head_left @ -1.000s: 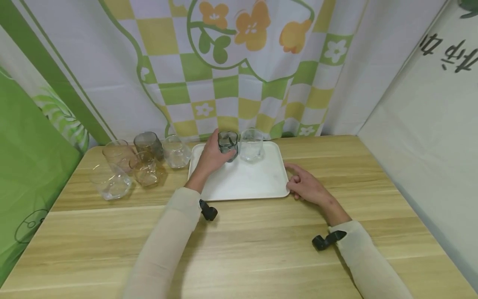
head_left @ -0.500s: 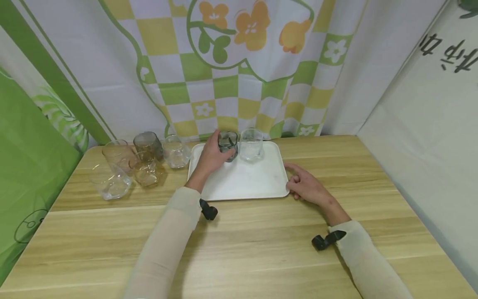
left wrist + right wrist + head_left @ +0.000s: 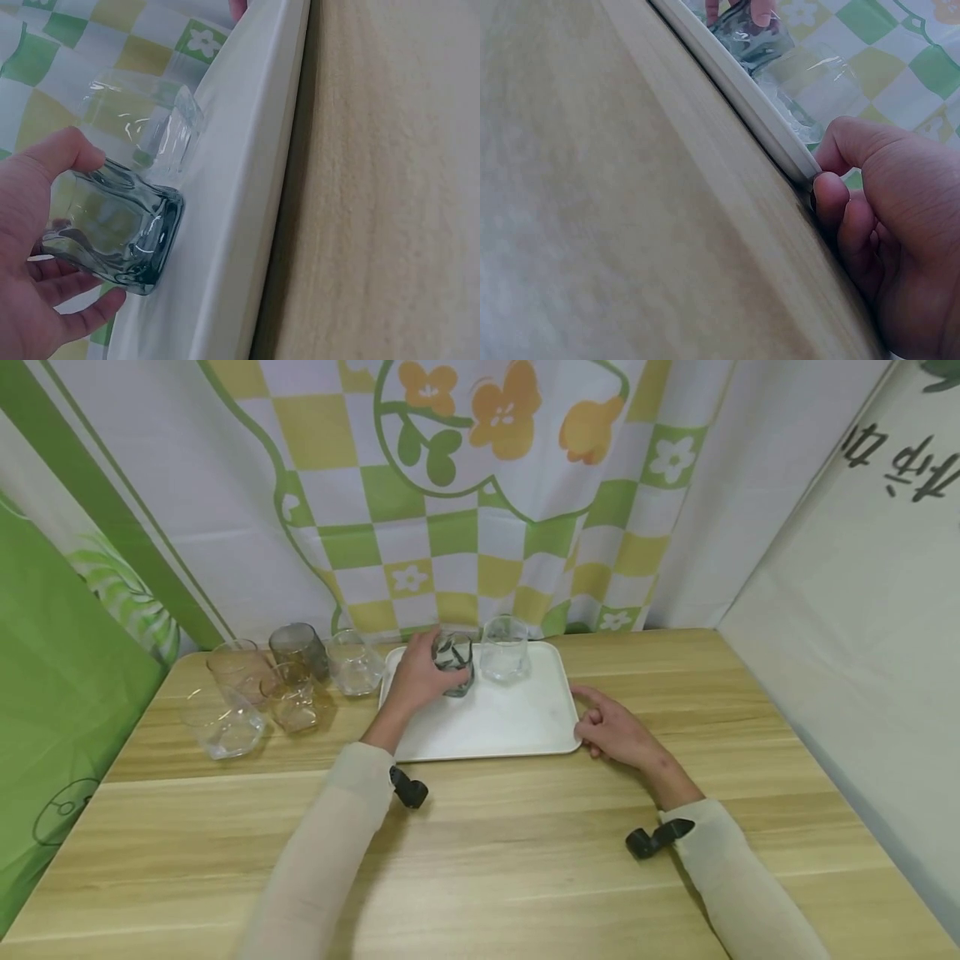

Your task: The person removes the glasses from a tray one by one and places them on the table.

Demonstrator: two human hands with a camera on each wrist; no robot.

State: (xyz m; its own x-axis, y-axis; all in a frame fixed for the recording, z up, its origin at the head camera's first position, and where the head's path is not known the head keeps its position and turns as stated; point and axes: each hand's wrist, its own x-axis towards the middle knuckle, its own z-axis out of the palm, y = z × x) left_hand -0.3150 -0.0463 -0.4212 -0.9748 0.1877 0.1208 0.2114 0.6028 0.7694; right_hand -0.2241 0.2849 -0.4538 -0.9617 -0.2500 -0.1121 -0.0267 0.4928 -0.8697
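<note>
My left hand (image 3: 418, 673) grips a smoky grey-green glass tumbler (image 3: 457, 662) over the back left of a white tray (image 3: 487, 722). In the left wrist view, the thumb and fingers lie around the tumbler (image 3: 127, 236), and its thick base faces the tray; whether it touches the surface I cannot tell. Just right of it, a clear glass (image 3: 505, 649) stands on the tray. At the tray's right edge, my right hand (image 3: 621, 733) holds the rim near the front corner, its lower fingers curled, as the right wrist view shows.
On the wooden table (image 3: 525, 860), left of the tray, stand several glasses: a pinkish one (image 3: 238, 670), a dark grey one (image 3: 298, 647), an amber one (image 3: 294, 706) and clear ones (image 3: 354, 667). A patterned curtain (image 3: 450, 539) hangs behind the table.
My left hand has moved the grey-green tumbler slightly left and toward me, away from the tray's back edge and from the clear glass. My right hand has stayed in place.
</note>
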